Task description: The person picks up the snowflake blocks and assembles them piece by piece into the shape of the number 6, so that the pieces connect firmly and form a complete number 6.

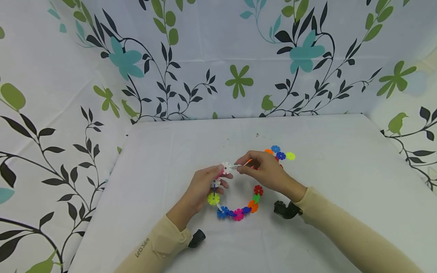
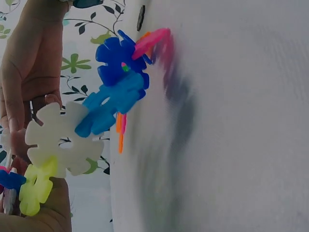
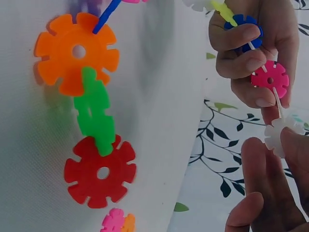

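Flower-shaped notched plastic discs are linked in a curved chain, its lower stretch lying on the table. My left hand holds the chain's upper left end, pinching a white disc; a pink disc and a blue disc show by its fingers in the right wrist view. My right hand pinches another white disc edge-on against that end. Down the chain come a yellow disc, a light blue disc, a pink disc, an orange disc, a green disc and a red disc.
Several loose discs, among them a yellow-green disc and a blue disc, lie beyond my right hand. The white table meets a leaf-patterned cloth behind. Black wrist cameras hang under both sleeves.
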{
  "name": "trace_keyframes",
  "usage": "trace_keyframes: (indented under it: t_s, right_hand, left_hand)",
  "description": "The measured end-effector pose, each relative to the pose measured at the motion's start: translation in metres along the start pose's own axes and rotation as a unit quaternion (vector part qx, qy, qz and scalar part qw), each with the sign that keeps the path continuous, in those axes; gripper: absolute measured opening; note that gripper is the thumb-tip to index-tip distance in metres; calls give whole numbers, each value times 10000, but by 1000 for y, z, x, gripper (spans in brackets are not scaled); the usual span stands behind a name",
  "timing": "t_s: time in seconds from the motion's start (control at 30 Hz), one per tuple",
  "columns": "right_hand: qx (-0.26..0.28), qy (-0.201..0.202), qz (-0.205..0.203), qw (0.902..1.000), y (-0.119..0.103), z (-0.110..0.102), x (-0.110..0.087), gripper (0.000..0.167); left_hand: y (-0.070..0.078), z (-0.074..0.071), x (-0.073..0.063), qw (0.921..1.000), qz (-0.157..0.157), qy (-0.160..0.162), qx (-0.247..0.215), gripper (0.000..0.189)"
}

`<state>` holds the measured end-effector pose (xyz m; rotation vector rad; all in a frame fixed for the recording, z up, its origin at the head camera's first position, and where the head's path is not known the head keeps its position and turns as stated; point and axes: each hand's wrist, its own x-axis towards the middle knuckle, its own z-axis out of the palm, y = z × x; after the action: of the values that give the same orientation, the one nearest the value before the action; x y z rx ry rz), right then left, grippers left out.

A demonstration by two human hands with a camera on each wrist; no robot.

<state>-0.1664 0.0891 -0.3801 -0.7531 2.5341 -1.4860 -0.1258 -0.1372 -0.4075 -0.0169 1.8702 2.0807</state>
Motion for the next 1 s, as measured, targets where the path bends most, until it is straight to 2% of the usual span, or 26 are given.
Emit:
trace_keyframes:
  t_s: [0.17, 0.43, 0.7, 1.0]
  right_hand:
    - [-289, 238, -295, 9989, 1, 2, -2, 6]
    - [-398, 534, -584, 9961, 2, 6, -5, 6]
    - [-300, 637, -701, 9950, 7, 7, -8, 7]
    - [101, 586, -609, 9964, 15, 8, -12, 9]
  left_hand:
    - [1, 1, -1, 9995, 207, -210, 75, 43]
    - [1, 3, 1, 9991, 234, -322, -156, 48]
    - [0, 8, 2, 9987, 263, -337, -275, 47]
    - [-3, 10, 2, 9975, 362, -471, -370, 44]
